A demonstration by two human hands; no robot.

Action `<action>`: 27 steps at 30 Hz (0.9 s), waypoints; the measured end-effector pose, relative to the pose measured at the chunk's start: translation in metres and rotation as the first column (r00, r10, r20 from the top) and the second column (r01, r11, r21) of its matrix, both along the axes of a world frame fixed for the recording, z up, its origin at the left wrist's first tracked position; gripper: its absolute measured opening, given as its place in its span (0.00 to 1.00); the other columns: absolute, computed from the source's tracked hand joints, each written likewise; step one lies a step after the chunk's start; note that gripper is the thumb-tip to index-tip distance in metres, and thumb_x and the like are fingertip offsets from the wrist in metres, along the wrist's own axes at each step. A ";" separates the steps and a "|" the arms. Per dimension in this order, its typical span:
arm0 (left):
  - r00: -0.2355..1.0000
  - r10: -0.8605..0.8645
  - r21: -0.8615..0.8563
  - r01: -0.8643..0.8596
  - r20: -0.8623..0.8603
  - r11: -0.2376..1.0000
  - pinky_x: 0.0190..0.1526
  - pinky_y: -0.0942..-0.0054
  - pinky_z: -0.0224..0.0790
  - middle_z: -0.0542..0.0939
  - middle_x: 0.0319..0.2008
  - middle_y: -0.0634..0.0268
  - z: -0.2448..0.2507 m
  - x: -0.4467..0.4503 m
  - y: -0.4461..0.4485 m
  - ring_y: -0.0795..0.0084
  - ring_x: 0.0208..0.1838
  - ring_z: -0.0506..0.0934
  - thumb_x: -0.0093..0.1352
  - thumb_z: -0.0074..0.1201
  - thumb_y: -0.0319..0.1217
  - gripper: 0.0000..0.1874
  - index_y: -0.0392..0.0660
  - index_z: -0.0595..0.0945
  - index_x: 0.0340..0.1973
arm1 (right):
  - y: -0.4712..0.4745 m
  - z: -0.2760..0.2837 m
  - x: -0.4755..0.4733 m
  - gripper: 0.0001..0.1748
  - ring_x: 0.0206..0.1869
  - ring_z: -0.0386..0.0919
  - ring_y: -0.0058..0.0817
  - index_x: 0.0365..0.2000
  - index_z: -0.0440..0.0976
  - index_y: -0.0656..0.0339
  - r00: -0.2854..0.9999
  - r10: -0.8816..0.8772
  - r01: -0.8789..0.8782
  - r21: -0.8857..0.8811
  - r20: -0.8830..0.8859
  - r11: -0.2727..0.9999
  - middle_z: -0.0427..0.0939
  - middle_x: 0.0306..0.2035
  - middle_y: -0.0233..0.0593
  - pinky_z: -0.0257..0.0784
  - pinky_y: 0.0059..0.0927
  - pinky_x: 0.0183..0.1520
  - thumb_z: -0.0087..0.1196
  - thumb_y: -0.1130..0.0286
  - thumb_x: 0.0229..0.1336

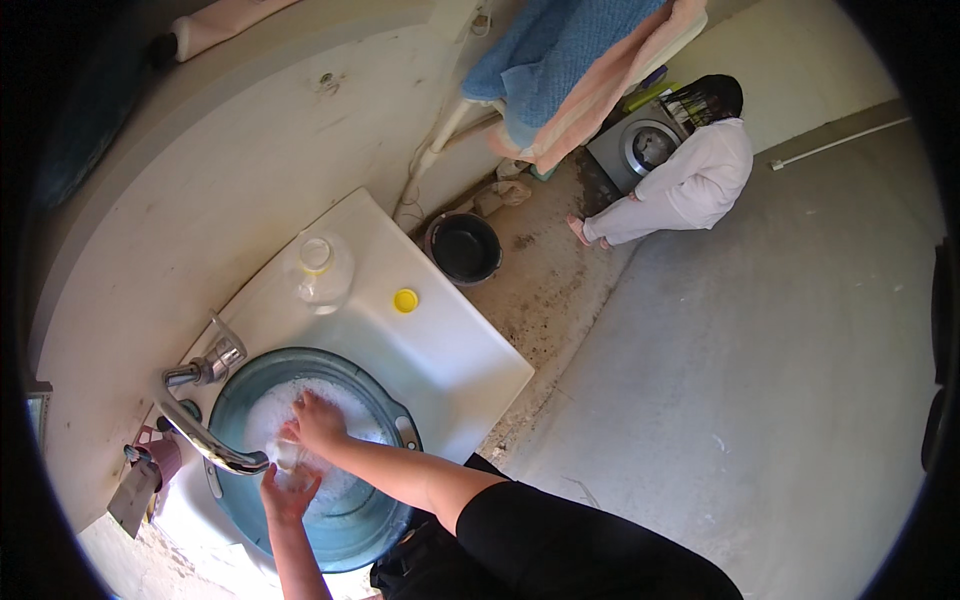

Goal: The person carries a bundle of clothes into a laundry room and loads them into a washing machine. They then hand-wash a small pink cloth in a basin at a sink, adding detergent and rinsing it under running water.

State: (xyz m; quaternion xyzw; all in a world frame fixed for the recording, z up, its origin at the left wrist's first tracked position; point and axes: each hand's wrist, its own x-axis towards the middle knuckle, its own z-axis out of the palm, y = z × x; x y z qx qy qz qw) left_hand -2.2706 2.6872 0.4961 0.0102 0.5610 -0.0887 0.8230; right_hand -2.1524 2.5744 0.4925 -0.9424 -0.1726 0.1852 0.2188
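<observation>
A blue-green plastic basin (382, 525) of sudsy water sits in the white sink. My right hand (319, 427) reaches in over the foam (262, 409), its fingers bent against a small white soaked item (285, 454). From below, my left hand (290, 493) cups the same item between thumb and fingers. Suds hide its shape, so I cannot tell exactly what it is. The chrome faucet spout (225, 454) curves over the basin's rim, its tip close beside my left thumb.
A clear plastic jug (324, 277) stands uncapped on the white sink counter (457, 360), near a yellow cap (406, 301). A pink cup (161, 457) is left of the faucet. Beyond are a black bucket (466, 247), hanging towels (570, 67), a washing machine (619, 154) and another person (705, 176).
</observation>
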 end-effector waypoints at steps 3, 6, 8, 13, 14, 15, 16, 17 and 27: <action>1.000 0.024 -0.009 -0.024 0.009 1.000 0.54 0.48 0.55 0.70 0.43 0.56 0.005 0.004 -0.001 0.63 0.42 0.69 0.64 0.40 0.40 0.20 0.44 0.67 0.49 | -0.001 -0.004 0.002 0.20 0.45 0.71 0.38 0.37 0.72 0.61 0.998 0.001 -0.002 0.018 0.055 1.000 0.67 0.46 0.46 0.69 0.38 0.43 0.52 0.56 0.49; 0.996 0.088 -0.027 -0.088 -0.002 0.996 0.51 0.53 0.61 0.69 0.44 0.56 -0.003 -0.001 0.002 0.62 0.42 0.69 0.64 0.40 0.37 0.19 0.43 0.67 0.49 | -0.002 -0.003 0.002 0.28 0.44 0.72 0.40 0.38 0.72 0.63 0.999 -0.011 0.012 0.019 -0.036 1.000 0.70 0.44 0.47 0.68 0.38 0.43 0.56 0.49 0.43; 0.994 0.113 -0.033 -0.113 0.002 0.993 0.48 0.55 0.63 0.69 0.44 0.56 -0.014 -0.008 0.005 0.62 0.42 0.69 0.64 0.40 0.35 0.19 0.43 0.67 0.49 | -0.003 0.000 0.001 0.33 0.43 0.72 0.41 0.38 0.72 0.64 0.997 -0.018 0.020 0.018 -0.076 1.000 0.71 0.42 0.46 0.68 0.38 0.43 0.58 0.46 0.39; 0.996 0.079 0.016 -0.080 0.051 0.997 0.46 0.57 0.65 0.69 0.44 0.56 -0.038 -0.021 0.010 0.61 0.43 0.69 0.64 0.40 0.35 0.19 0.42 0.67 0.49 | -0.003 0.006 0.000 0.14 0.41 0.73 0.38 0.31 0.74 0.60 0.999 0.003 -0.002 0.026 -0.040 1.000 0.69 0.43 0.45 0.69 0.39 0.42 0.53 0.61 0.47; 0.993 0.109 0.003 -0.109 0.043 0.994 0.46 0.57 0.65 0.69 0.44 0.56 -0.041 -0.023 0.010 0.60 0.43 0.69 0.64 0.40 0.34 0.19 0.42 0.67 0.49 | -0.003 0.006 -0.001 0.14 0.41 0.73 0.38 0.32 0.74 0.60 1.000 0.005 -0.004 0.022 -0.009 1.000 0.69 0.43 0.45 0.69 0.39 0.42 0.53 0.61 0.47; 0.988 0.143 -0.012 -0.143 0.057 0.990 0.46 0.57 0.65 0.69 0.44 0.56 -0.042 -0.023 0.010 0.60 0.43 0.69 0.64 0.40 0.34 0.19 0.42 0.67 0.49 | -0.003 0.006 -0.001 0.14 0.41 0.73 0.38 0.32 0.74 0.60 1.000 -0.003 0.002 0.025 0.031 1.000 0.69 0.43 0.45 0.69 0.39 0.42 0.53 0.61 0.47; 0.987 0.157 0.017 -0.157 -0.028 0.987 0.46 0.57 0.65 0.69 0.44 0.56 -0.043 -0.024 0.011 0.60 0.43 0.69 0.64 0.40 0.34 0.19 0.42 0.67 0.49 | -0.003 0.006 -0.002 0.14 0.41 0.73 0.38 0.32 0.74 0.60 0.997 -0.011 0.009 0.029 0.072 1.000 0.69 0.44 0.45 0.69 0.39 0.42 0.53 0.61 0.47; 0.988 0.146 -0.003 -0.146 0.052 0.989 0.46 0.57 0.65 0.69 0.44 0.56 -0.044 -0.024 0.011 0.60 0.43 0.69 0.64 0.40 0.34 0.19 0.42 0.67 0.49 | -0.003 0.006 -0.003 0.14 0.41 0.73 0.38 0.32 0.74 0.60 0.998 -0.005 0.004 0.026 0.061 1.000 0.69 0.44 0.45 0.69 0.38 0.42 0.52 0.61 0.47; 0.972 0.016 0.102 -0.042 0.236 0.994 0.42 0.64 0.67 0.73 0.41 0.57 -0.086 -0.045 0.020 0.61 0.42 0.72 0.63 0.41 0.33 0.16 0.41 0.70 0.45 | -0.002 -0.002 -0.004 0.14 0.41 0.73 0.37 0.32 0.73 0.60 0.996 0.013 -0.014 0.010 0.088 1.000 0.69 0.43 0.44 0.69 0.38 0.41 0.51 0.61 0.48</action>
